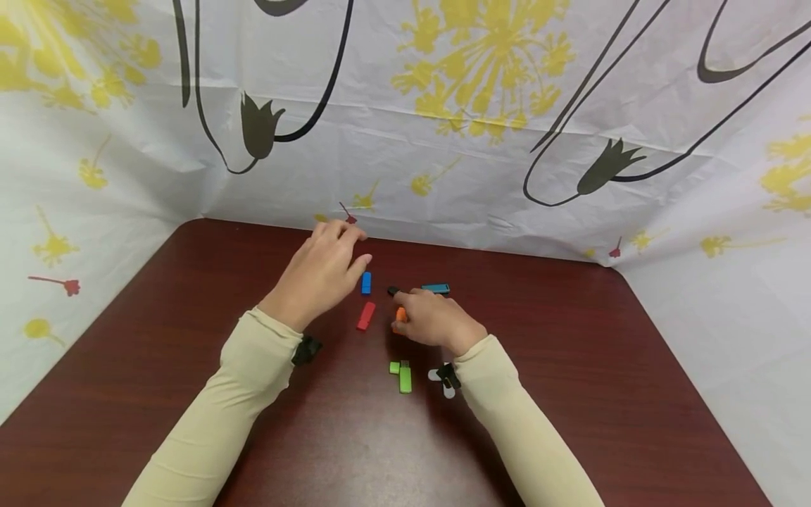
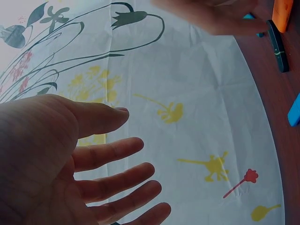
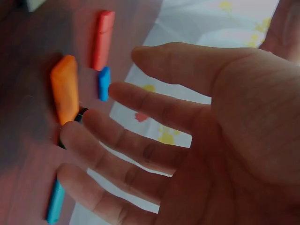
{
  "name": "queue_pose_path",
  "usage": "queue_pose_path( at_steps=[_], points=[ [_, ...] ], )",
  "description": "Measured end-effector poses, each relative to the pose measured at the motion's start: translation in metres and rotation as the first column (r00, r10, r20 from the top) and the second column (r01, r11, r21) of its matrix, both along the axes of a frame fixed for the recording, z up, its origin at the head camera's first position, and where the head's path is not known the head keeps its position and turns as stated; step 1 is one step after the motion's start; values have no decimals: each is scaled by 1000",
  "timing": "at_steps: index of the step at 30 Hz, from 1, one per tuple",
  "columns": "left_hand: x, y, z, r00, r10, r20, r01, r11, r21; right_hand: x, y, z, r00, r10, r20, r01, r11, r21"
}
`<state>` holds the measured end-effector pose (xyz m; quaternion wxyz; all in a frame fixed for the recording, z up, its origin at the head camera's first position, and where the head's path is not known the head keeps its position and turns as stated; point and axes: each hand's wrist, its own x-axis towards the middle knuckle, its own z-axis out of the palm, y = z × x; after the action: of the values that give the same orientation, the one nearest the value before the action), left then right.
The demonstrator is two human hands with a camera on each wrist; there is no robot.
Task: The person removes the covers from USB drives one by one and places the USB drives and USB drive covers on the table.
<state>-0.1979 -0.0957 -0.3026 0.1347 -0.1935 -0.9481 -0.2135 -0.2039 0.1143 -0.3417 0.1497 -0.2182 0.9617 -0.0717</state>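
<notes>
My left hand (image 1: 322, 273) is over the table, with fingers spread and nothing held in the left wrist view. Beside its thumb lies a blue USB stick (image 1: 366, 283), with a red USB stick (image 1: 365, 316) nearer me. My right hand (image 1: 438, 320) hovers over an orange USB stick (image 1: 400, 320) and partly hides it. In the right wrist view its fingers are loosely spread, apart from the orange stick (image 3: 65, 89). By its fingertips lies a black stick (image 1: 393, 290); behind it is a teal-blue stick (image 1: 436, 289).
Closer to me, a green USB stick (image 1: 405, 379) shows its metal plug, its green cap (image 1: 394, 367) alongside. White-grey pieces (image 1: 449, 390) lie partly hidden under the right wrist camera (image 1: 448, 376). A flower-printed white sheet (image 1: 380, 141) hangs around the dark red table (image 1: 557, 436).
</notes>
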Motion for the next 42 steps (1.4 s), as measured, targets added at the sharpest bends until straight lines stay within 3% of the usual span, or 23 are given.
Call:
queue_pose_path(
  at_steps=[4, 10, 14, 19, 27, 36, 42],
  points=[
    [-1, 2, -1, 1000, -10, 0, 10, 1000, -1, -3, -1, -10, 999, -35, 14, 35, 999, 3],
    [-1, 3, -3, 1000, -16, 4, 17, 1000, -8, -5, -7, -25, 979, -200, 25, 201, 979, -24],
    [-1, 2, -3, 1000, -13, 6, 13, 1000, -12, -5, -13, -30, 968, -252, -17, 252, 968, 4],
    [-1, 3, -3, 1000, -14, 4, 14, 1000, -16, -3, -17, -31, 964, -253, -79, 258, 964, 62],
    [-1, 5, -6, 1000, -25, 6, 25, 999, -34, -9, -9, -29, 976, -216, 12, 214, 973, 85],
    [-1, 6, -6, 999, -22, 31, 25, 997, -71, -10, -8, -28, 988, -145, -45, 150, 982, 118],
    [-1, 6, -6, 999, -23, 36, 26, 997, -70, -13, -6, -27, 990, -139, -33, 142, 983, 116]
  ],
)
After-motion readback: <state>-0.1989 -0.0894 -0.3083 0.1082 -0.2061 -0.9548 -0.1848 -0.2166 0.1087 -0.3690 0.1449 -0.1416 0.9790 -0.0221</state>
